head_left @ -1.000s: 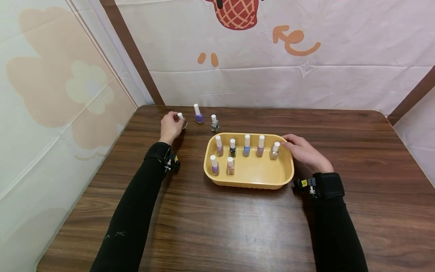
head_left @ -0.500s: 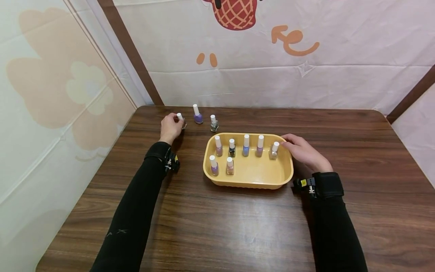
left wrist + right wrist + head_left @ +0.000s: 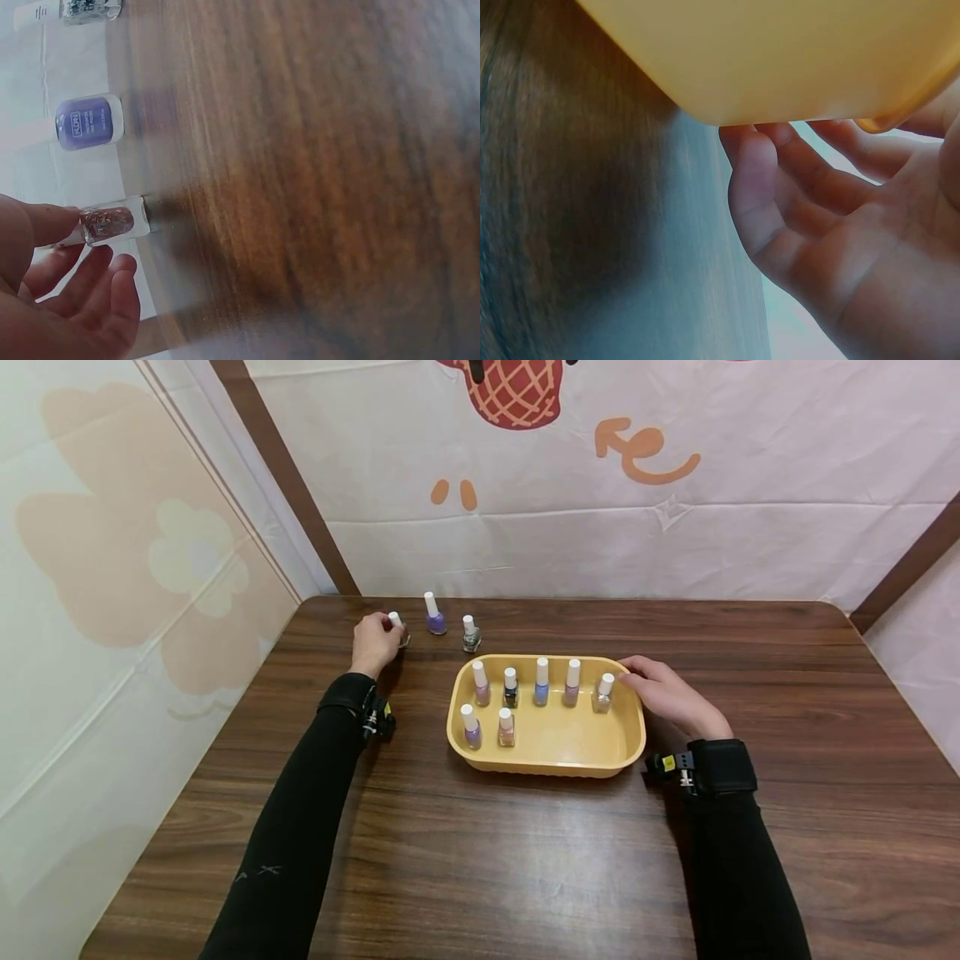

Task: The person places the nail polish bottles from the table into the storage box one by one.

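Left hand [image 3: 373,643] pinches the glitter bottle [image 3: 109,223] by its cap at the tabletop's [image 3: 480,860] far left, presumably to keep its base free, while right hand [image 3: 675,697], loosely curled, holds the tray's [image 3: 570,743] right end, likely steadying it.

Tabletop [image 3: 487,860]: dark brown wood grain, far corners rounded. Beyond far edge: pale creased cloth [image 3: 787,552]; red lattice print [image 3: 517,397], two orange ovals [image 3: 468,495]. Beyond left edge: faded peach flower print [image 3: 67,531]. Brown bands: left [image 3: 292,485], right [image 3: 907,574], each meeting a far corner.
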{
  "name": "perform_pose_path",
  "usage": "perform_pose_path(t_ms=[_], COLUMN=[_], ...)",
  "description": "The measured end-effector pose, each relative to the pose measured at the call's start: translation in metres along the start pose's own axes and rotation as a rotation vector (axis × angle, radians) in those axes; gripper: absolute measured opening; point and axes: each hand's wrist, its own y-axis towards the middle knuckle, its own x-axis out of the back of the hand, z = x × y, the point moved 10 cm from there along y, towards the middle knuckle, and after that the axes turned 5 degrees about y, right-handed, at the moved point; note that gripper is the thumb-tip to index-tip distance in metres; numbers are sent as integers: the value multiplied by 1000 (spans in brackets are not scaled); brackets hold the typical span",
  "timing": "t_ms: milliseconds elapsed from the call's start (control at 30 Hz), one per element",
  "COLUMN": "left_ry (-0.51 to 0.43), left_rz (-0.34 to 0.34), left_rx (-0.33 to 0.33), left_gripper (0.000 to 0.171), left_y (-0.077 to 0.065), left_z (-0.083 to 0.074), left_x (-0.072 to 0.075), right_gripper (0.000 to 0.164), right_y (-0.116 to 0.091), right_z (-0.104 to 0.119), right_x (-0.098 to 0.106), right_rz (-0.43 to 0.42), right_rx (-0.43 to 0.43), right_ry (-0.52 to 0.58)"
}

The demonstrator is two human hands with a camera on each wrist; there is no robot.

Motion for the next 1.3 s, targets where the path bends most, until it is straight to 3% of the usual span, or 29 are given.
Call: perform_pose_path(t_ms=[1300], left_ry=[57], left_rz=[25], left_rx=[-68], left_gripper=[31], left_y=[-8], left_z=[-9], left_x=[8], right_gripper=[43], right_y=[2], right_z=[-2], right_x=[1], right_rz=[-25], right_rx=[-4], right_ry=[-22])
